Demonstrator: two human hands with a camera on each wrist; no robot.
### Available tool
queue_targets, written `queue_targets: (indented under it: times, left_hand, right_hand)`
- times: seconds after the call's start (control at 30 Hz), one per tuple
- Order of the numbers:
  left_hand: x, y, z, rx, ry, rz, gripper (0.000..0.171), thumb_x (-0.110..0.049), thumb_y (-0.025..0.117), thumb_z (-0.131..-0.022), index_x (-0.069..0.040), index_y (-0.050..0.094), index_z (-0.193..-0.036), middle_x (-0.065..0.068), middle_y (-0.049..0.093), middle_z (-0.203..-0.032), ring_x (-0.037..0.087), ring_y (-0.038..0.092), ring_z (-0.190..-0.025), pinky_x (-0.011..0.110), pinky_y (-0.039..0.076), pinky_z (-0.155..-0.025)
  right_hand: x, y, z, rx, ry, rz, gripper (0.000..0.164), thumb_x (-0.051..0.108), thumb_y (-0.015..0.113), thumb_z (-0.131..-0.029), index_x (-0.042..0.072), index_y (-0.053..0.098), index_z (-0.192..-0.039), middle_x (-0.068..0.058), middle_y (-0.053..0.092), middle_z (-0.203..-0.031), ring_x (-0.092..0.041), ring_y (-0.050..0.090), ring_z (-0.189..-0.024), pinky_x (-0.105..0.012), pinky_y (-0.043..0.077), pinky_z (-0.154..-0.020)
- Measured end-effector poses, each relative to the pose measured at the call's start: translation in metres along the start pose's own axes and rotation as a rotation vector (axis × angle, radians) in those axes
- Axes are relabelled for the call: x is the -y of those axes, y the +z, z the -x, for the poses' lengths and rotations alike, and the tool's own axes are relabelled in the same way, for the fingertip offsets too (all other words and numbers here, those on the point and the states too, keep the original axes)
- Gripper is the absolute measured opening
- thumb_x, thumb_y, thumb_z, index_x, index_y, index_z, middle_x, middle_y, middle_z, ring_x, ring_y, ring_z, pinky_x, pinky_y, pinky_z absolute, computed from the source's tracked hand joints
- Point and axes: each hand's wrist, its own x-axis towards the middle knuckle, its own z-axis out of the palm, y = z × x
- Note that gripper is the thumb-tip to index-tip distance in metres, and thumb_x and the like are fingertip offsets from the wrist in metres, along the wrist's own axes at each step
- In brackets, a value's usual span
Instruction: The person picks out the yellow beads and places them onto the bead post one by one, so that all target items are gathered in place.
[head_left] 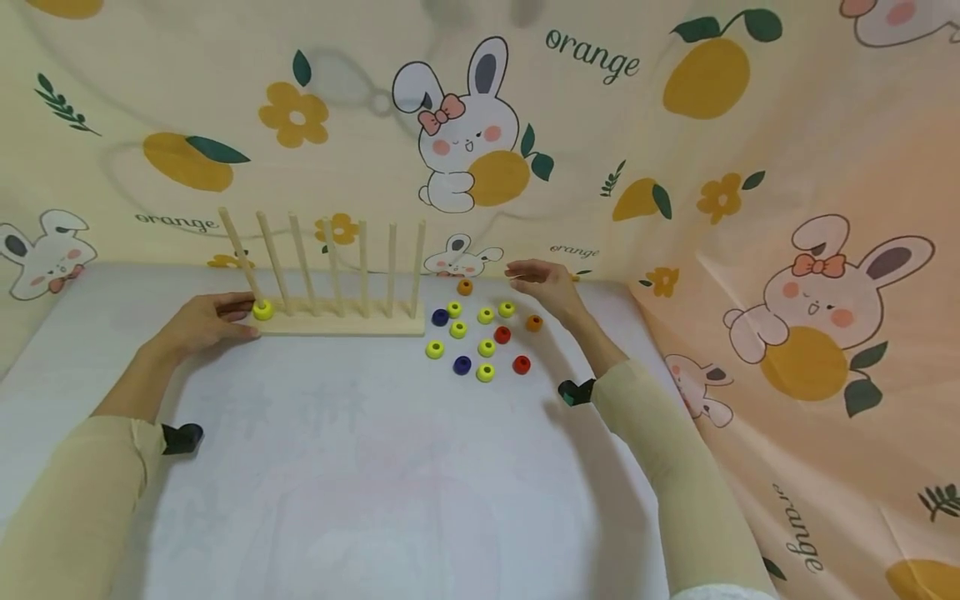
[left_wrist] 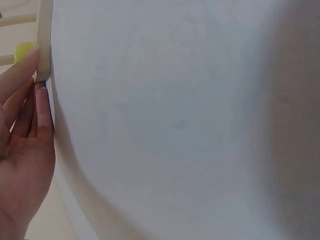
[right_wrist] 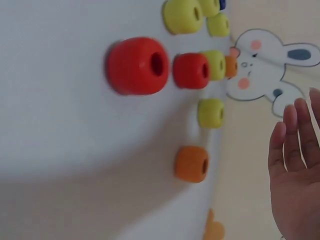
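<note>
A wooden peg rack (head_left: 345, 323) with several upright pegs stands near the back of the table. One yellow bead (head_left: 262, 310) sits at the foot of its leftmost peg. My left hand (head_left: 206, 321) holds the left end of the rack's base; in the left wrist view, fingertips (left_wrist: 44, 100) meet the base end beside the yellow bead. My right hand (head_left: 551, 290) hovers past the loose beads with nothing in it, its fingers extended in the right wrist view. Closest to it lie an orange bead (head_left: 534, 322) and a yellow bead (head_left: 507, 308).
Several more beads lie scattered right of the rack, among them a red bead (head_left: 521, 364), a blue bead (head_left: 462, 365) and an orange bead (head_left: 465, 287). A rabbit-and-orange printed cloth (head_left: 345, 50) rises behind the white table (head_left: 375, 467) and along its right side.
</note>
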Motion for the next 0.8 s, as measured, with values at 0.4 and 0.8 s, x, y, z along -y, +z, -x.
queue_targets:
  times: [0.4,0.8]
  left_hand:
    - [-0.001,0.002,-0.002,-0.008,0.014,-0.008,0.081,-0.015,0.076,-0.088,0.009,0.030,-0.150,0.031,0.036,-0.152,0.043,0.040,-0.136,0.050,0.034,-0.113]
    - [0.000,0.001,-0.002,-0.007,0.020,-0.009,0.082,-0.015,0.077,-0.088,0.010,0.029,-0.151,0.030,0.035,-0.152,0.042,0.039,-0.137,0.042,0.038,-0.112]
  right_hand:
    - [-0.009,0.002,0.017,0.006,0.039,0.007,0.037,0.009,0.070,-0.093,-0.002,0.063,-0.128,-0.021,0.064,-0.129,-0.028,0.062,-0.117,-0.028,0.052,-0.097]
    - [-0.059,0.003,0.007,-0.017,0.131,0.089,0.033,0.013,0.072,-0.093,0.009,0.068,-0.125,-0.007,0.067,-0.127,-0.021,0.062,-0.115,-0.029,0.052,-0.097]
